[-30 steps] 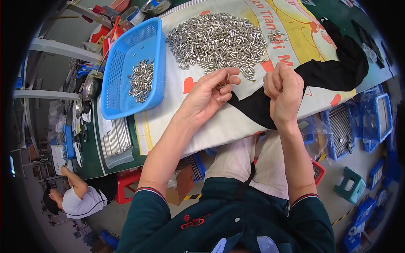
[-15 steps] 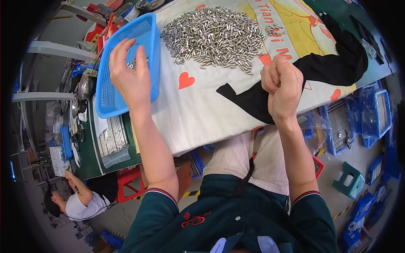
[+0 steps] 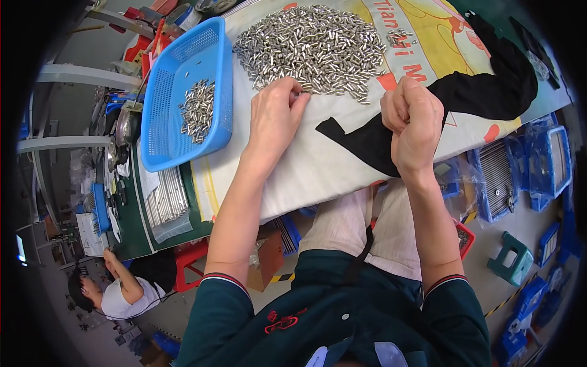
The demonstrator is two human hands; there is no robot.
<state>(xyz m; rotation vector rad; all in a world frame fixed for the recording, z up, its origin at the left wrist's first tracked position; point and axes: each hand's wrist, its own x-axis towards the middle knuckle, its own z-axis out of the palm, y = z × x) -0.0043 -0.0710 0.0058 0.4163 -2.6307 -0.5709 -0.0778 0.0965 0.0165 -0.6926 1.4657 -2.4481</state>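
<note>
My left hand (image 3: pixel 275 119) reaches to the near edge of a large heap of small silvery metal pins (image 3: pixel 312 49). Its thumb and forefinger pinch together on a small metal pin at the heap's edge, partly hidden by the fingers. Farther right, my right hand (image 3: pixel 413 122) is held closed above a black cloth (image 3: pixel 361 144), its fingers curled in; whatever they hold is hidden. To the left stands a blue perforated plastic basket (image 3: pixel 160 134) with a smaller pile of the same pins (image 3: pixel 199 110) inside.
A pale printed cloth (image 3: pixel 263 189) covers the worktop. Bagged metal rods (image 3: pixel 165 199) lie left of it. Blue trays (image 3: pixel 495 174) and a green stool (image 3: pixel 511 258) stand at the right. Another person (image 3: pixel 125 290) sits at the lower left.
My left hand has moved from above the blue basket rightward to the edge of the heap, and its spread fingers have closed into a pinch. My right hand has hardly moved.
</note>
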